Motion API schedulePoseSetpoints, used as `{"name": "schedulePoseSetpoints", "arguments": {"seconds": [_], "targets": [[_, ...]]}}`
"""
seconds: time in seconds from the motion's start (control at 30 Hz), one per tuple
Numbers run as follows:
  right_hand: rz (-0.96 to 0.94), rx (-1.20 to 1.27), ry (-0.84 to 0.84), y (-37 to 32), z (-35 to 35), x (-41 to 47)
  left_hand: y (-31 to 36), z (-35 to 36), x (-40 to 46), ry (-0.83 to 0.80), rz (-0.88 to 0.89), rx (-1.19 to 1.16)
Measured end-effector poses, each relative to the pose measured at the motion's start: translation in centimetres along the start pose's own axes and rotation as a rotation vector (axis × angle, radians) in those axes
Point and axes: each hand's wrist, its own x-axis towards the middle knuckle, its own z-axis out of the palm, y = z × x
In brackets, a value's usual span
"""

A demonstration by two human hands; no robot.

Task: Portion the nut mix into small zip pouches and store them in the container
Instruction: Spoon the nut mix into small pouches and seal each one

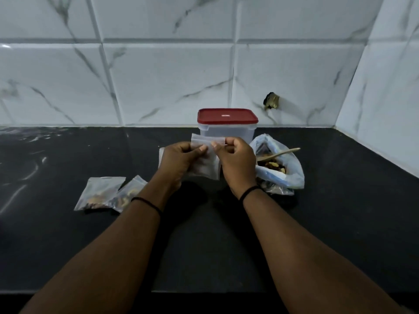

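Note:
A small clear zip pouch [205, 164] hangs between my hands above the black counter [204, 245], and it looks empty. My left hand [179, 162] pinches its top edge on the left, and my right hand [238, 162] pinches the top edge on the right. Behind the pouch stands a clear container [226, 131] with a red lid [226, 115] closed on it. To the right lies an open plastic bag of nut mix [280, 171] with a wooden spoon [281, 152] resting in it. Two filled pouches [104, 192] lie on the counter to the left.
A marble-tiled wall [158, 75] runs along the back and the right side of the counter. A small brass fitting [272, 100] sticks out of the wall above the container. More clear pouch plastic [161, 155] shows behind my left hand.

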Motion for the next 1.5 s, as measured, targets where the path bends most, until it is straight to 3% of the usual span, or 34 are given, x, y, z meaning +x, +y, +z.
{"name": "schedulePoseSetpoints", "arguments": {"seconds": [0.07,0.2,0.3,0.4,0.6,0.73,1.1,1.23,1.37,1.5], "targets": [[-0.031,0.027,0.017,0.0,0.3,0.4,-0.3,0.0,0.5,0.019,0.047,0.051],[-0.126,-0.024,0.132,-0.4,0.0,0.6,-0.6,0.4,1.0,0.377,0.251,0.316],[-0.242,-0.093,0.126,-0.7,-0.1,0.0,0.2,1.4,0.3,0.271,0.191,0.107],[-0.285,-0.122,0.007,-1.0,0.2,-0.8,0.6,2.1,-0.3,0.167,0.102,0.013],[-0.133,0.099,-0.181,-1.7,0.2,-1.1,0.3,0.7,-0.5,0.117,0.046,-0.110],[-0.005,0.204,-0.149,-1.7,0.0,-1.0,0.3,0.9,-0.9,0.062,0.066,-0.112],[-0.005,0.124,-0.091,-1.0,0.0,-0.6,-0.1,0.8,-0.7,-0.030,0.113,0.036],[-0.016,-0.014,-0.021,-0.8,0.0,-0.4,0.1,0.9,-0.7,0.029,0.154,0.162],[-0.233,-0.529,0.097,-1.1,-1.0,-0.9,0.5,1.1,-1.3,0.358,0.387,0.660],[-0.329,-0.701,0.169,-1.7,-0.5,-1.0,1.0,1.5,-2.3,0.479,0.652,0.784]]}}
